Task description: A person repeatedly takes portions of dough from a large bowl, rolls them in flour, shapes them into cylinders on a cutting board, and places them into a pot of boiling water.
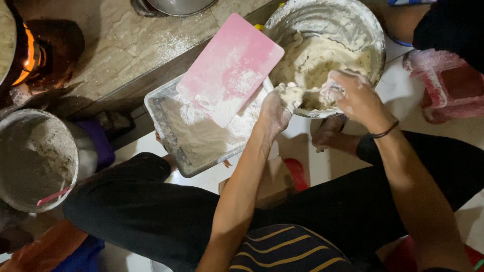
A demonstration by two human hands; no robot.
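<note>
Here, the left hand (275,108), coated in flour, is closed around a small lump of dough (291,93), fingers curled and pressed together on it, just over the near rim of the large metal bowl (375,35). The right hand (355,95) sits close beside it, fingers bent and pinching at the same sticky mass, a dark band on its wrist; how firmly it holds I cannot tell, since flour and dough blur the fingertips. Both hands work above the bowl, probably so that loose bits drop back onto the pale dough mass (315,60) inside. To the left, touching the bowl's rim, lies a shallow metal tray (166,128) dusted with flour, near enough to be reached without shifting the body. A pink cutting board (229,68) rests tilted across the tray's far corner, floured on its face. Farther left stands a second metal pot (30,161) with a pink-handled tool lying in it, well apart from the hands. A lit burner (27,58) glows at upper left. A red plastic stool (443,85) stands at right.
</note>
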